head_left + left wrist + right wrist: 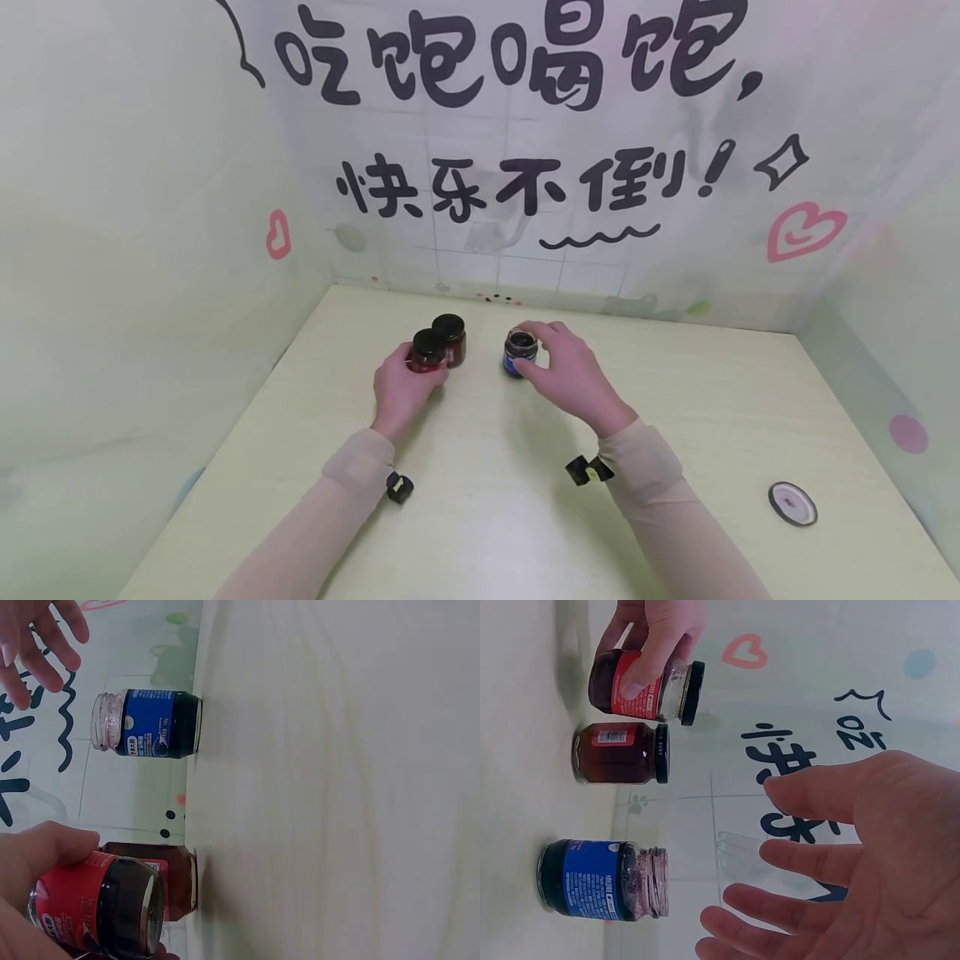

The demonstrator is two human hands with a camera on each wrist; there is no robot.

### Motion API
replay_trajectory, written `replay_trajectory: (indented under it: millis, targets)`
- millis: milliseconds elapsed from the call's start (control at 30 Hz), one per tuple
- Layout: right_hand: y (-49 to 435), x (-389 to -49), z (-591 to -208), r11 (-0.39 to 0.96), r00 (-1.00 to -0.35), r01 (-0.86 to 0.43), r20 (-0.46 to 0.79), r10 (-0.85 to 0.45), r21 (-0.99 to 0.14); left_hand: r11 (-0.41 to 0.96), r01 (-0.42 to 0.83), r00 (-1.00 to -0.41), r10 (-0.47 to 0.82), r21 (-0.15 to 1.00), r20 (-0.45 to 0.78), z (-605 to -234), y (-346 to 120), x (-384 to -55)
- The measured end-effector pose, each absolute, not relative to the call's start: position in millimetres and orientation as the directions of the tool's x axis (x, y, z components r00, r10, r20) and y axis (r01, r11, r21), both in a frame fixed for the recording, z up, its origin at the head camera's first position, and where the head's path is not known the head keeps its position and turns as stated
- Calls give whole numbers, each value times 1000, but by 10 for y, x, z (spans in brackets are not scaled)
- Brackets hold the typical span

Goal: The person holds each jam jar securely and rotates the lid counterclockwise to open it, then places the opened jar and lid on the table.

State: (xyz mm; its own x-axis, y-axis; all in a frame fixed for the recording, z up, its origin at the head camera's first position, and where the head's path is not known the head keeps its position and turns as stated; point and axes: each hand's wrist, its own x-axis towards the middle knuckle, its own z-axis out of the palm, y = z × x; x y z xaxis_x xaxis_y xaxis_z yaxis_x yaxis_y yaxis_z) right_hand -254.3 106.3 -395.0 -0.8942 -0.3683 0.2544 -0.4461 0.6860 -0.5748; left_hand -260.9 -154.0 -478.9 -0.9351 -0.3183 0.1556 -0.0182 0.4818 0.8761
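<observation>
My left hand (405, 387) grips a red-labelled glass jar (75, 900) with a black lid, its thumb across the label in the right wrist view. That jar is tilted and raised off the table. Close behind it stands a second lidded jar (615, 754) with dark reddish-brown contents and a small red label. My right hand (847, 877) has its fingers spread, apart from a blue-labelled glass jar (592, 879) in the right wrist view. This blue-labelled jar stands upright without a lid, its threaded rim bare and dark contents inside.
A loose round lid (792, 503) lies on the pale wooden table (480, 500) at the right, its white inner side up. Behind the jars rises a white printed backdrop (465, 250) with black lettering, and similar sheets stand at both sides.
</observation>
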Motion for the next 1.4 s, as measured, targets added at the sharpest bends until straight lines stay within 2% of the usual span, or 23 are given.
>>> replay_trajectory:
  millis: [733, 967, 1400]
  targets:
    - [1049, -2582, -3945, 659, -884, -465, 271, -381, -590, 565, 123, -948, -175, 816, 265, -4635, -1212, -2358]
    - [1034, -2579, -3951, 635, -888, -454, 262, -377, -625, 578, 158, -949, -134, 801, 284, -4608, -1117, -2283]
    - [985, -2558, -3951, 629, -905, -411, 216, -366, -660, 660, 238, -923, -75, 712, 378, -4587, -1014, -2188]
